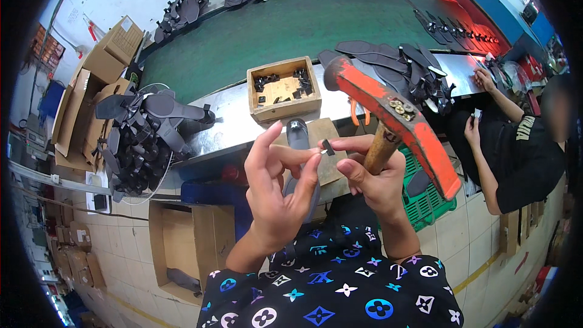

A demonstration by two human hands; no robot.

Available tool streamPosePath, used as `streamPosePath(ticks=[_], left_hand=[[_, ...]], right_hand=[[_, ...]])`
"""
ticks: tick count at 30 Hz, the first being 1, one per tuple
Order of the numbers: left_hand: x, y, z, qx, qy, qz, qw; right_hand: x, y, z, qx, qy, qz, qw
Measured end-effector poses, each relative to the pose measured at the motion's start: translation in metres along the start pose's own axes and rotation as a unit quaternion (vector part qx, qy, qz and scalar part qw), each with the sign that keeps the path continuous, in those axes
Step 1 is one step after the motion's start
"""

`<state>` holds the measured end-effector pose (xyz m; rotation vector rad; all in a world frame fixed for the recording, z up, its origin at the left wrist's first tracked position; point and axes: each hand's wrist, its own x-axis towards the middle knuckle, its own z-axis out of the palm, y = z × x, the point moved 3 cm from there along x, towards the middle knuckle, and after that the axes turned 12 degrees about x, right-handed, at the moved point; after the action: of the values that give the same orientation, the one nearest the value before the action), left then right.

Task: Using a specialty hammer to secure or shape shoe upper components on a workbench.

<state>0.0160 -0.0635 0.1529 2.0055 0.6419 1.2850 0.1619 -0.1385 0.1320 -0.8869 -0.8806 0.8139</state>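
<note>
A small black piece that looks like a heel tip point(328, 147) is between my fingertips, a pale bit showing at its side. My left hand point(276, 185) pinches it with thumb and forefinger, the other fingers loosely curled. My right hand point(379, 179) wraps around the wooden handle of a hammer point(378, 98) with a worn red head, while its forefinger and thumb reach the black piece. Below the hands, a dark grey shoe sole with a heel point(297, 136) stands against a wooden board point(325, 130); my left hand hides part of it.
A wooden box point(283, 111) of small black pieces sits on the metal bench edge. Orange-handled pliers point(359, 112) lie right of it. Heeled soles pile up left point(164, 109) and right point(388, 64). Beyond is a green conveyor belt point(243, 42). A co-worker point(516, 152) sits at right.
</note>
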Motion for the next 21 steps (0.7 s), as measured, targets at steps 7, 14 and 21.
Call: streamPosePath(ticks=[7, 14, 21], left_hand=[[-0.003, 0.007, -0.004, 0.169, 0.009, 0.323, 0.931], [-0.002, 0.000, -0.013, 0.224, -0.040, 0.520, 0.823], [0.007, -0.164, 0.007, 0.211, -0.139, -0.040, 0.967]], right_hand=[[-0.005, 0.006, -0.007, 0.097, 0.008, 0.040, 0.995], [-0.003, 0.006, -0.010, 0.095, -0.017, 0.102, 0.990], [0.031, 0.035, -0.026, -0.099, 0.017, 0.068, 0.993]])
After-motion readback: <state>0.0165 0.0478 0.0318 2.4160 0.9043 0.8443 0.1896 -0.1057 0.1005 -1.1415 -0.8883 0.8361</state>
